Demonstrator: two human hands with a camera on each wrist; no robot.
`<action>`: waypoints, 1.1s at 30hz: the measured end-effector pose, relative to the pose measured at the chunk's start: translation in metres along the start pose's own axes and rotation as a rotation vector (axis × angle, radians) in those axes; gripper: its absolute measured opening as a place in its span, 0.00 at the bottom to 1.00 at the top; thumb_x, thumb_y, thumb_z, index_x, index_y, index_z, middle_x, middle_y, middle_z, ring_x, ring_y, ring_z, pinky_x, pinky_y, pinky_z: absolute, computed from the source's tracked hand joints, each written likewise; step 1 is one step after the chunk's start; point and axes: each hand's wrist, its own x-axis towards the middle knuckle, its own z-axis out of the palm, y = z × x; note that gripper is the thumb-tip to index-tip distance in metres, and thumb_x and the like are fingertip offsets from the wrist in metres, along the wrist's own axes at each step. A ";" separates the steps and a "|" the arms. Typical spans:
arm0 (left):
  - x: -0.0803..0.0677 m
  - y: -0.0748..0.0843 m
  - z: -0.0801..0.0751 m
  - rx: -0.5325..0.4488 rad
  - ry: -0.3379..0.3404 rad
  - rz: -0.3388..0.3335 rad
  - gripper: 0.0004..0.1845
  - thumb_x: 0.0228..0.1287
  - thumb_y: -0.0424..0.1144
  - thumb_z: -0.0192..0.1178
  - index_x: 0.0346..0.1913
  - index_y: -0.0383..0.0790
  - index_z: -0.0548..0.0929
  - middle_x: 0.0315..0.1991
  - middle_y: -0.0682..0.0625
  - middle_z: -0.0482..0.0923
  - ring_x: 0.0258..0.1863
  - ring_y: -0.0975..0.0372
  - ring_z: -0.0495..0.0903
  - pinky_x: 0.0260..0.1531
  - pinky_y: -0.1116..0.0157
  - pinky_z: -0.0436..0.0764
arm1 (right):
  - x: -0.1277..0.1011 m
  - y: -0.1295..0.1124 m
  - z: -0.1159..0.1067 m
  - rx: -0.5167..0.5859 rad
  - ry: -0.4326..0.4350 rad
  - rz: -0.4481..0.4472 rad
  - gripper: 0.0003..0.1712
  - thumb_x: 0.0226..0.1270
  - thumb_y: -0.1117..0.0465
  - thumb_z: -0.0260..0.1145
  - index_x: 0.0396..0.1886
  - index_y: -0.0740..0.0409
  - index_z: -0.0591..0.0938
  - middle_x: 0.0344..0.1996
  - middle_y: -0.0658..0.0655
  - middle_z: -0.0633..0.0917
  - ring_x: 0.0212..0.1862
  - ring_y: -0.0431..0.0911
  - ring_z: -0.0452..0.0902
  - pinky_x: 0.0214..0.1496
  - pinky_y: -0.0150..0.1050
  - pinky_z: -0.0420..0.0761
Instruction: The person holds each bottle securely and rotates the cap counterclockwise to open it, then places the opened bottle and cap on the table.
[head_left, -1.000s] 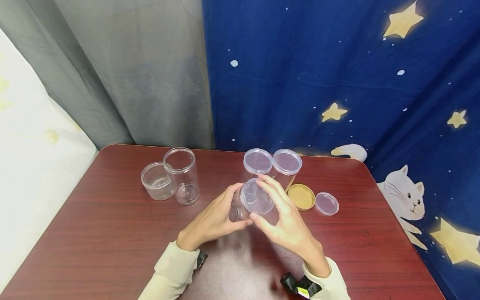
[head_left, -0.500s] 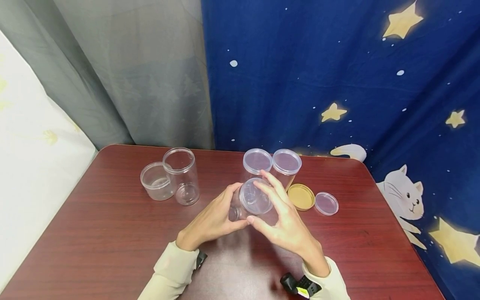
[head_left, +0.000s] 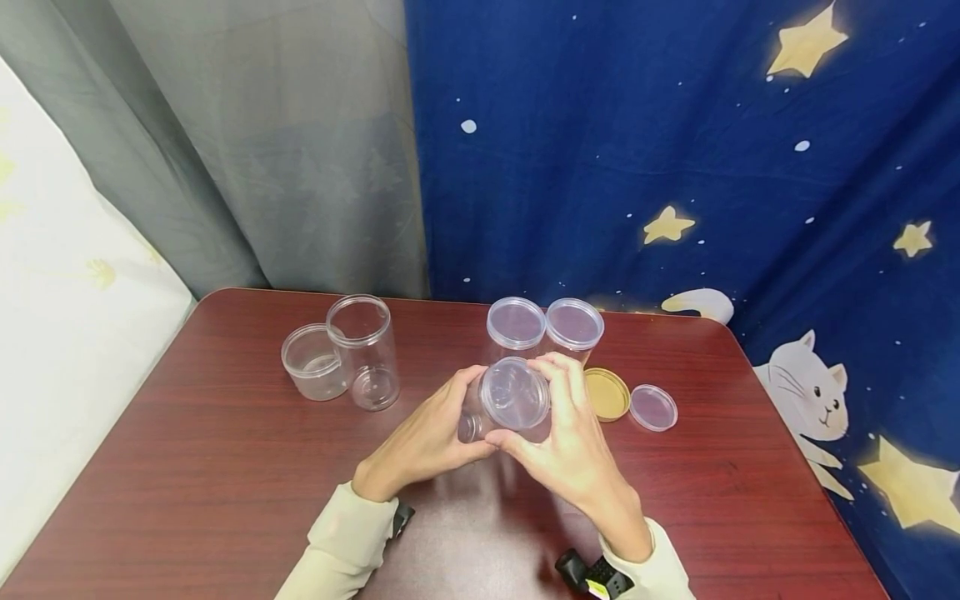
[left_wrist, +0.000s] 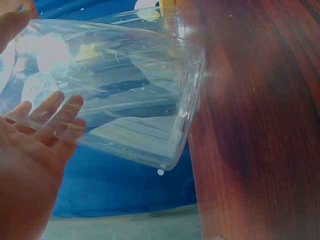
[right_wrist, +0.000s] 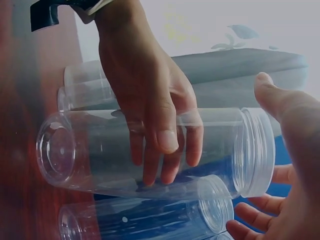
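Note:
My left hand [head_left: 423, 437] grips a tall clear plastic jar [right_wrist: 100, 150] around its body, thumb on the near side and fingers behind. The jar is tilted, held above the table, with its clear screw lid [head_left: 515, 393] on the mouth facing my head camera. Spread around that lid is my right hand [head_left: 577, 458], fingertips at the right edge and thumb low on the near side. In the right wrist view the thumb [right_wrist: 267, 90] stands apart from the lid, while the fingers lie beside its lower edge. Through the jar wall, the left fingers [left_wrist: 65, 112] show.
Behind the hands stand two lidded clear jars [head_left: 516, 323] [head_left: 574, 323]. A gold lid [head_left: 609, 395] and a clear lid [head_left: 654, 407] lie to the right. At left are an open tall jar [head_left: 367, 358] and a short open jar [head_left: 315, 375] on the reddish-brown table [head_left: 187, 467].
My right fingers have drawn back from over the lid to its right edge, and the thumb has slid left along the near side. The left hand and jar stay nearly in place.

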 end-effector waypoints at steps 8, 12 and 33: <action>0.000 0.000 0.000 -0.008 -0.003 0.006 0.46 0.52 0.51 0.74 0.70 0.44 0.61 0.59 0.53 0.72 0.57 0.66 0.73 0.59 0.63 0.75 | -0.001 -0.001 0.004 -0.026 0.030 -0.015 0.46 0.52 0.35 0.75 0.59 0.60 0.72 0.56 0.60 0.72 0.59 0.49 0.70 0.61 0.42 0.70; 0.000 0.000 -0.001 -0.013 -0.004 0.000 0.46 0.53 0.53 0.73 0.71 0.45 0.60 0.59 0.54 0.72 0.56 0.67 0.73 0.59 0.63 0.75 | 0.000 -0.001 0.004 -0.033 0.033 -0.030 0.43 0.50 0.43 0.79 0.60 0.59 0.73 0.57 0.59 0.73 0.60 0.50 0.70 0.60 0.43 0.71; -0.001 -0.001 0.000 0.008 0.013 0.005 0.47 0.53 0.56 0.73 0.71 0.43 0.61 0.59 0.51 0.73 0.57 0.63 0.75 0.57 0.60 0.77 | 0.000 -0.002 0.001 0.063 0.029 -0.020 0.36 0.51 0.52 0.80 0.59 0.57 0.77 0.60 0.53 0.76 0.63 0.46 0.72 0.65 0.34 0.69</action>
